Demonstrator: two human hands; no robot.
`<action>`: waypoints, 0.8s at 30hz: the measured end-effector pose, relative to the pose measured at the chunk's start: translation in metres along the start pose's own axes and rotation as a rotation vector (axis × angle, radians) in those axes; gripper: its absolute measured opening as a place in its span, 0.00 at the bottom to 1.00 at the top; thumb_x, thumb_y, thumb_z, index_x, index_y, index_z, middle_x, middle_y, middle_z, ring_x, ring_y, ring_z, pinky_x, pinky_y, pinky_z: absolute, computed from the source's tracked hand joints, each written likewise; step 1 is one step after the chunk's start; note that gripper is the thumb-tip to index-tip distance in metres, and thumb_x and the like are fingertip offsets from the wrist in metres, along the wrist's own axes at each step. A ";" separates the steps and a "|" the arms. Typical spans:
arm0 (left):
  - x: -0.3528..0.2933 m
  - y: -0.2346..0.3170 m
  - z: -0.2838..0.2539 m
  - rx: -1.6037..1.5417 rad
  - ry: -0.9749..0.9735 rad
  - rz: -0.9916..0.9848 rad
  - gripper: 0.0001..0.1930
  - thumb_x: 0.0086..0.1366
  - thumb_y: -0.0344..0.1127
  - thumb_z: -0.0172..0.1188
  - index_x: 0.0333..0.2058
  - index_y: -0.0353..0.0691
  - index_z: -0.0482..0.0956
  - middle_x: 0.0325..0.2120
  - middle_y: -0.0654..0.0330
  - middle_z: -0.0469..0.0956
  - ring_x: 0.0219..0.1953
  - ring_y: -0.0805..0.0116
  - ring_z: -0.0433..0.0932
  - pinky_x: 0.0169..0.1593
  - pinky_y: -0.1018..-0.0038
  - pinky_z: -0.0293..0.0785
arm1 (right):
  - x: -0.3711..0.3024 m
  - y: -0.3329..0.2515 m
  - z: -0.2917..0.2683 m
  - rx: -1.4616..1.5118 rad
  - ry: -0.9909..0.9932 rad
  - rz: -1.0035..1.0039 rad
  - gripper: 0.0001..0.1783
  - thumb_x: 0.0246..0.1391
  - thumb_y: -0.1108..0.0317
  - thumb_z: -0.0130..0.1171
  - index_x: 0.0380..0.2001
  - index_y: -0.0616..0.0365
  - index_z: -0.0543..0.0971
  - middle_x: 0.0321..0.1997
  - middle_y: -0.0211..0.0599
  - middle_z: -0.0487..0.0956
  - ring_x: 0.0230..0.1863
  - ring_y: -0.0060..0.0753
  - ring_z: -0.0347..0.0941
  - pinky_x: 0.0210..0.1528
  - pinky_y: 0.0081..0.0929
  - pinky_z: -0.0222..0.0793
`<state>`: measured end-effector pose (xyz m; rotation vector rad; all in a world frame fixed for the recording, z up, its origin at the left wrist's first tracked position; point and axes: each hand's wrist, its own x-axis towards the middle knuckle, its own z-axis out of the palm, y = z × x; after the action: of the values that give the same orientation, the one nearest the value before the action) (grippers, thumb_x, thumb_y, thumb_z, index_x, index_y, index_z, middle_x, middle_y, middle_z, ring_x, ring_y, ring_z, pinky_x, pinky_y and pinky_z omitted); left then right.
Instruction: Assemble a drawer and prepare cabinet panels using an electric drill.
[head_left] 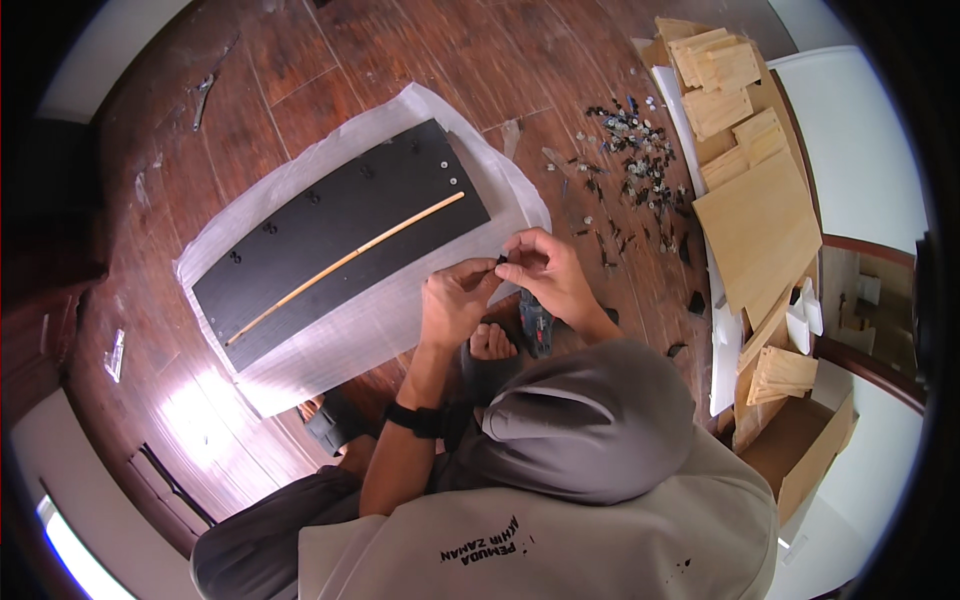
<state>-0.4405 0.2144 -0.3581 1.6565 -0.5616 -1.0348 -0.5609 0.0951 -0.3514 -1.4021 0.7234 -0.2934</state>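
My left hand (455,302) and my right hand (550,272) meet in front of my knees, fingertips pinched together on a small black piece (502,260). Its exact kind is too small to make out, and the fingers hide part of it. Just beyond lies a dark board (320,240) with several small black fittings (313,197) along its far side. A thin wooden strip (350,255) rests lengthwise on the board. Beneath it spreads a white foam sheet (300,375). A dark power tool (536,326) is right below my right hand, beside my foot.
Several loose screws and small fittings (645,160) lie scattered on the wooden floor (390,45). Light wooden panels (750,235) and stacked slats (715,60) line the right side, by an open cardboard box (820,455). A metal hand tool (203,100) lies far left.
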 end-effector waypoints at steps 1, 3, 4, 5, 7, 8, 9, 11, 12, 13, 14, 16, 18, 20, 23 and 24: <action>-0.001 0.002 -0.002 0.050 -0.023 0.006 0.08 0.60 0.28 0.62 0.36 0.29 0.82 0.29 0.59 0.83 0.32 0.77 0.79 0.37 0.80 0.75 | -0.001 -0.001 0.000 0.074 -0.033 0.049 0.10 0.52 0.76 0.62 0.38 0.67 0.77 0.35 0.32 0.79 0.38 0.19 0.75 0.41 0.17 0.70; 0.000 -0.009 -0.002 -0.015 -0.054 0.015 0.09 0.59 0.29 0.63 0.36 0.30 0.82 0.30 0.57 0.83 0.32 0.76 0.79 0.37 0.80 0.75 | -0.003 -0.002 -0.004 0.124 -0.057 0.110 0.09 0.53 0.76 0.62 0.38 0.67 0.77 0.35 0.32 0.79 0.38 0.19 0.74 0.42 0.17 0.70; 0.001 -0.013 -0.001 -0.085 -0.087 0.014 0.09 0.58 0.29 0.63 0.36 0.30 0.82 0.30 0.56 0.83 0.32 0.76 0.80 0.37 0.79 0.75 | -0.005 -0.002 -0.006 0.174 -0.082 0.182 0.09 0.53 0.76 0.62 0.37 0.67 0.77 0.35 0.33 0.79 0.39 0.18 0.74 0.43 0.18 0.70; 0.001 -0.017 -0.001 -0.155 -0.118 0.013 0.09 0.57 0.30 0.64 0.36 0.31 0.81 0.30 0.54 0.83 0.32 0.75 0.80 0.37 0.79 0.75 | -0.007 -0.001 -0.006 0.174 -0.085 0.178 0.09 0.53 0.76 0.62 0.37 0.67 0.77 0.35 0.33 0.79 0.39 0.18 0.74 0.43 0.18 0.70; 0.000 -0.018 0.002 -0.137 -0.132 0.006 0.09 0.57 0.29 0.63 0.37 0.31 0.81 0.32 0.56 0.83 0.34 0.75 0.80 0.39 0.79 0.76 | -0.012 0.006 -0.006 0.134 -0.034 0.173 0.09 0.54 0.75 0.60 0.38 0.68 0.78 0.35 0.32 0.79 0.39 0.19 0.74 0.44 0.18 0.70; -0.002 -0.012 0.005 -0.138 -0.103 -0.027 0.09 0.58 0.28 0.63 0.37 0.31 0.81 0.31 0.56 0.83 0.35 0.76 0.80 0.40 0.79 0.76 | -0.014 0.012 -0.008 0.132 -0.038 0.176 0.09 0.54 0.75 0.60 0.38 0.68 0.78 0.35 0.32 0.79 0.39 0.19 0.74 0.44 0.18 0.70; -0.004 -0.010 0.009 -0.139 -0.071 -0.060 0.09 0.58 0.28 0.62 0.38 0.31 0.81 0.31 0.56 0.83 0.35 0.76 0.79 0.40 0.79 0.76 | -0.016 0.018 -0.009 0.098 -0.015 0.138 0.09 0.54 0.76 0.60 0.38 0.68 0.78 0.36 0.34 0.80 0.39 0.20 0.75 0.43 0.18 0.71; -0.004 -0.020 0.003 -0.217 -0.088 -0.072 0.10 0.58 0.28 0.62 0.38 0.31 0.81 0.31 0.55 0.83 0.35 0.75 0.80 0.40 0.78 0.76 | -0.018 0.019 -0.001 0.077 -0.034 0.094 0.08 0.54 0.76 0.59 0.38 0.68 0.78 0.36 0.36 0.80 0.39 0.21 0.75 0.42 0.19 0.72; -0.005 -0.029 0.000 -0.302 -0.122 -0.083 0.10 0.58 0.28 0.62 0.38 0.31 0.81 0.32 0.54 0.83 0.36 0.74 0.80 0.40 0.77 0.77 | -0.024 0.019 -0.002 -0.057 -0.039 0.041 0.11 0.54 0.76 0.58 0.41 0.67 0.77 0.38 0.37 0.80 0.39 0.23 0.76 0.42 0.20 0.72; -0.006 -0.030 -0.001 -0.156 -0.117 -0.081 0.11 0.57 0.29 0.62 0.38 0.31 0.81 0.32 0.53 0.83 0.36 0.71 0.82 0.40 0.77 0.77 | -0.030 0.021 -0.007 -0.186 -0.052 -0.016 0.13 0.55 0.75 0.57 0.44 0.66 0.77 0.39 0.39 0.80 0.40 0.25 0.76 0.42 0.21 0.73; -0.004 -0.040 -0.002 -0.118 -0.082 -0.053 0.11 0.57 0.31 0.62 0.37 0.32 0.81 0.31 0.53 0.83 0.35 0.70 0.82 0.39 0.76 0.77 | -0.037 0.036 -0.012 -0.242 0.043 0.006 0.17 0.54 0.74 0.57 0.48 0.64 0.75 0.40 0.40 0.79 0.41 0.26 0.76 0.42 0.22 0.73; 0.001 -0.042 -0.004 -0.105 -0.062 -0.069 0.10 0.58 0.31 0.61 0.37 0.31 0.81 0.30 0.53 0.82 0.33 0.69 0.82 0.37 0.76 0.78 | -0.059 0.060 -0.036 -0.634 0.161 -0.023 0.25 0.51 0.70 0.61 0.53 0.59 0.71 0.40 0.42 0.79 0.41 0.30 0.77 0.42 0.26 0.73; 0.012 -0.048 -0.001 -0.396 0.006 -0.114 0.10 0.60 0.31 0.61 0.37 0.32 0.81 0.30 0.54 0.82 0.32 0.68 0.82 0.38 0.74 0.79 | -0.092 0.081 -0.071 -1.168 0.198 -0.192 0.32 0.44 0.65 0.66 0.55 0.57 0.70 0.39 0.44 0.78 0.39 0.36 0.78 0.42 0.30 0.73; 0.017 -0.049 -0.014 -0.750 0.121 -0.187 0.07 0.63 0.32 0.58 0.37 0.34 0.78 0.30 0.56 0.80 0.31 0.66 0.80 0.38 0.71 0.80 | -0.100 0.103 -0.077 -1.331 0.170 -0.323 0.35 0.40 0.63 0.68 0.55 0.56 0.70 0.39 0.45 0.78 0.39 0.40 0.78 0.43 0.32 0.73; 0.019 -0.037 -0.059 -0.889 0.388 -0.140 0.07 0.64 0.32 0.57 0.35 0.33 0.76 0.30 0.58 0.78 0.29 0.71 0.79 0.36 0.75 0.79 | -0.100 0.077 -0.058 -1.150 0.048 -0.140 0.36 0.40 0.62 0.69 0.55 0.55 0.70 0.37 0.43 0.77 0.38 0.39 0.77 0.42 0.31 0.72; 0.007 -0.036 -0.068 -0.895 0.423 -0.100 0.07 0.64 0.32 0.56 0.35 0.34 0.75 0.30 0.59 0.77 0.29 0.72 0.77 0.38 0.75 0.78 | -0.092 0.055 -0.058 -1.109 0.045 -0.095 0.36 0.40 0.62 0.69 0.55 0.55 0.70 0.37 0.43 0.77 0.37 0.38 0.77 0.42 0.30 0.71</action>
<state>-0.3840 0.2569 -0.3890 1.0392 0.2577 -0.7883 -0.6785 0.1132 -0.3784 -2.4843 0.9025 0.0385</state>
